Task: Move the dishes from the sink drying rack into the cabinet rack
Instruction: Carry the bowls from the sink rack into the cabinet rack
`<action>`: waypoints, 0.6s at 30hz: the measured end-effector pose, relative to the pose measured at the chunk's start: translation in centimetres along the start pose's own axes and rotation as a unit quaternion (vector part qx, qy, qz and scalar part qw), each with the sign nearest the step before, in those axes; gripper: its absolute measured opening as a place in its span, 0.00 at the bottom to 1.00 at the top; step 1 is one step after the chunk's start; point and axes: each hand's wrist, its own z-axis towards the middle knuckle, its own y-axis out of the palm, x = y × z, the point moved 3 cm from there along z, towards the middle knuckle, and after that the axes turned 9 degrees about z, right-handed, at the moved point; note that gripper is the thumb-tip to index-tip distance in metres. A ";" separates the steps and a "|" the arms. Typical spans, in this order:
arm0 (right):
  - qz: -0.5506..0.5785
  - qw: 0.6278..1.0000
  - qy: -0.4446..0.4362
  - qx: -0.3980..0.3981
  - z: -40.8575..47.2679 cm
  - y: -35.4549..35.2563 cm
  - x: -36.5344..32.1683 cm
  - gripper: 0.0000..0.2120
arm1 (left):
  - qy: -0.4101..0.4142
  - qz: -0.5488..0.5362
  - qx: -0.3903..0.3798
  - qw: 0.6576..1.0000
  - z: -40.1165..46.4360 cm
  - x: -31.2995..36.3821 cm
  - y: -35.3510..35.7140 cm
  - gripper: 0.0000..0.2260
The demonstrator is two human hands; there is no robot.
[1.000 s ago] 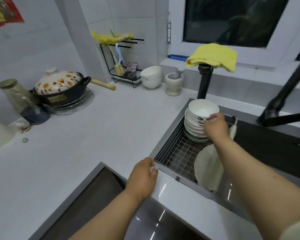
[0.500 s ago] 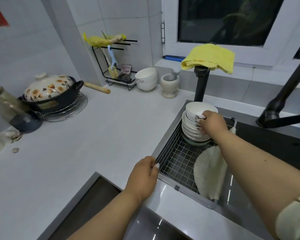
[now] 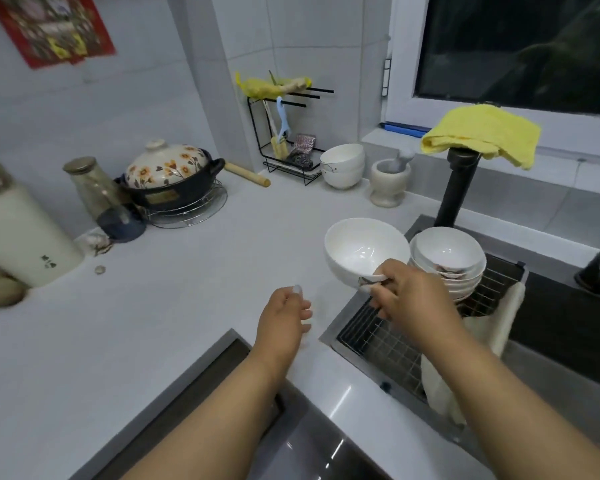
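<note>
Right hand point(image 3: 407, 294): thumb and fingers pinch the near rim of a white bowl point(image 3: 364, 252), held upright above the worktop point(image 3: 194, 292) edge, centre frame, just left of the bowl stack point(image 3: 447, 263). The stack stands on the wire rack point(image 3: 388, 341) in the sink, centre right. Left hand point(image 3: 284, 323): fingers loosely curled, holding nothing, over the worktop beside the rack.
</note>
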 end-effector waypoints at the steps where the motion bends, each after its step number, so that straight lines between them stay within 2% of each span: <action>1: -0.006 1.000 -0.024 -0.014 -0.8 1.0 -1.0 0.07 | -0.015 -0.025 0.006 1.000 -0.2 0.2 -0.6 0.15; 5: -0.006 0.992 -0.089 -0.084 -3.3 5.4 -3.5 0.06 | -0.046 -0.143 -0.001 0.989 -1.7 -0.2 -3.5 0.23; 9: 0.005 0.982 -0.120 -0.143 -5.3 8.7 -5.3 0.07 | -0.052 -0.177 0.001 0.983 -4.0 -2.4 -6.5 0.21; 12: 0.020 0.976 -0.135 -0.171 -7.3 10.9 -7.2 0.07 | -0.065 -0.198 0.048 0.977 -6.4 -4.1 -9.5 0.16; 14: 0.075 0.968 -0.119 -0.210 -9.0 12.4 -8.5 0.08 | -0.084 -0.217 0.092 0.968 -8.5 -5.5 -11.6 0.16; 18: 0.170 0.946 -0.094 -0.258 -13.1 15.1 -11.5 0.17 | -0.104 -0.245 0.162 0.950 -13.6 -8.5 -16.2 0.17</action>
